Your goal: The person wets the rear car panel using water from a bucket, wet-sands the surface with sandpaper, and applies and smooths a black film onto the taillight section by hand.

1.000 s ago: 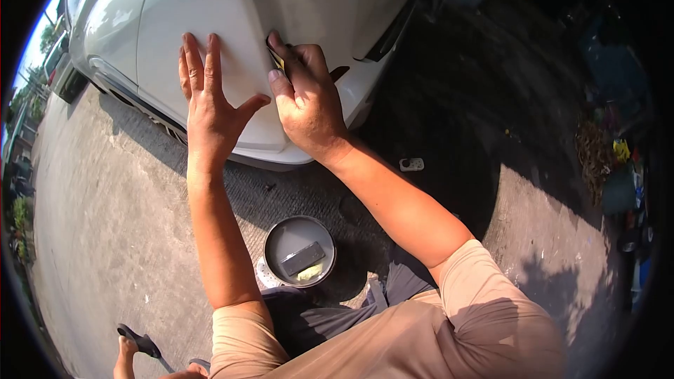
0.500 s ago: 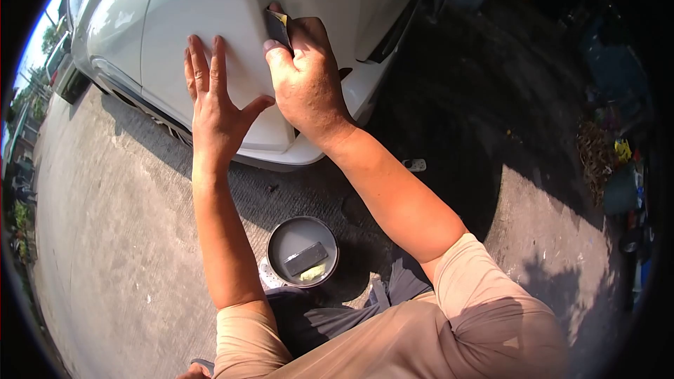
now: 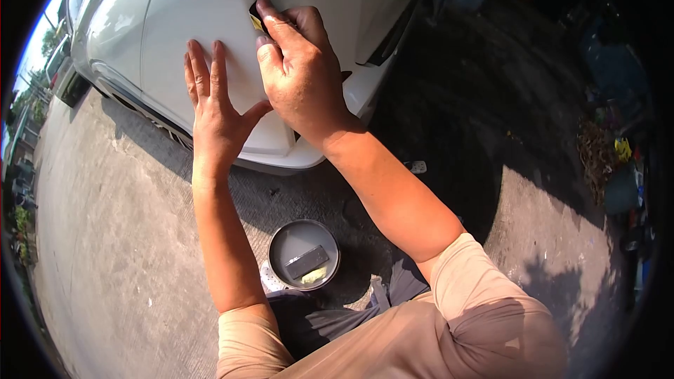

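Note:
A white car's corner panel (image 3: 186,10) fills the upper left of the head view. My left hand (image 3: 216,109) lies on it with fingers spread, holding nothing. Just to the right, my right hand (image 3: 302,74) pinches a small folded piece of sandpaper (image 3: 257,20), dark with a yellowish patch, against the panel near its curved edge. Most of the sandpaper is hidden behind my fingers. Below the hands, a round bowl (image 3: 272,256) of greyish water stands on the ground, with a dark rectangular block (image 3: 307,261) and a pale yellow-green lump (image 3: 314,276) in it.
Rough concrete (image 3: 119,238) spreads out around the car. A small pale object (image 3: 418,167) lies in shadow right of my right forearm. Assorted clutter with a yellow item (image 3: 622,149) is at the far right. Another vehicle (image 3: 68,83) stands at the far left.
My right hand has shifted slightly left with the sandpaper, and its fingers now cover more of it. My left hand stays spread on the panel.

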{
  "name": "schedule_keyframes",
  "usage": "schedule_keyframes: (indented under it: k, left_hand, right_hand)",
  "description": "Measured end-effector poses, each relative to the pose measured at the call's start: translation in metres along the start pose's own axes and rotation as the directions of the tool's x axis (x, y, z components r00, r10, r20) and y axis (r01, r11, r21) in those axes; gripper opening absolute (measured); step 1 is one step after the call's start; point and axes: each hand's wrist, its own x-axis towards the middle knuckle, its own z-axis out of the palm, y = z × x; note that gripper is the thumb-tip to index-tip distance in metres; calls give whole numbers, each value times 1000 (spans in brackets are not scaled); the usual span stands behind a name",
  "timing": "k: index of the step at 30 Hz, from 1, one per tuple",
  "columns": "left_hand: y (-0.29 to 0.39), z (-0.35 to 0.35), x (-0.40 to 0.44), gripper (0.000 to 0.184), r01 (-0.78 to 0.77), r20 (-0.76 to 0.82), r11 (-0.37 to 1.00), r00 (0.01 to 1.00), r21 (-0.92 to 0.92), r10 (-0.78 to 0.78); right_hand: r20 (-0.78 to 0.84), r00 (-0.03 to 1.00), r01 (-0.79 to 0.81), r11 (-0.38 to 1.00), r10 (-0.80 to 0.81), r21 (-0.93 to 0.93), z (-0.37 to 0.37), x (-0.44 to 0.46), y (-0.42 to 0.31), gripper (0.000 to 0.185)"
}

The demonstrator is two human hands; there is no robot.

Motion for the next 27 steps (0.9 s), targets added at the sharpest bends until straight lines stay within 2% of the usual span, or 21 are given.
schedule_keyframes:
  k: [5, 8, 9, 13, 17, 20, 21, 24, 27]
  left_hand:
    - [0, 0, 3, 119, 25, 9, 1000, 1000, 2, -26]
    - [0, 1, 1, 118, 7, 4, 1000, 1000, 16, -7]
    - [1, -1, 0, 116, 0, -1, 1000, 1000, 3, 0]
    - [-1, 1, 1, 117, 10, -9, 999, 1000, 34, -10]
    - [-2, 0, -1, 117, 14, -1, 1000, 1000, -8, -14]
    - [-9, 5, 1, 111, -24, -25, 998, 999, 66, 26]
    - [0, 4, 1, 106, 20, -49, 1000, 999, 9, -20]
    - [-3, 4, -1, 105, 8, -56, 1000, 998, 13, -8]
    - [-3, 4, 1, 104, 15, -50, 1000, 999, -17, -16]
  right_hand:
    - [88, 991, 114, 971, -97, -209, -5, -30, 14, 56]
    - [41, 987, 163, 959, -158, -230, 0, -14, 11, 61]
    - [27, 983, 186, 956, -184, -229, 2, -5, 12, 69]
    - [138, 983, 157, 934, -118, -319, -5, -32, 9, 76]
    - [160, 986, 113, 920, -55, -375, -4, -61, 9, 82]
    - [84, 988, 153, 906, -130, -394, 6, -32, 3, 82]
    - [98, 989, 145, 894, -114, -423, 8, -22, 0, 82]
    - [81, 990, 141, 889, -117, -435, 9, -31, -1, 81]
    - [131, 984, 161, 899, -117, -407, 4, -48, 6, 82]
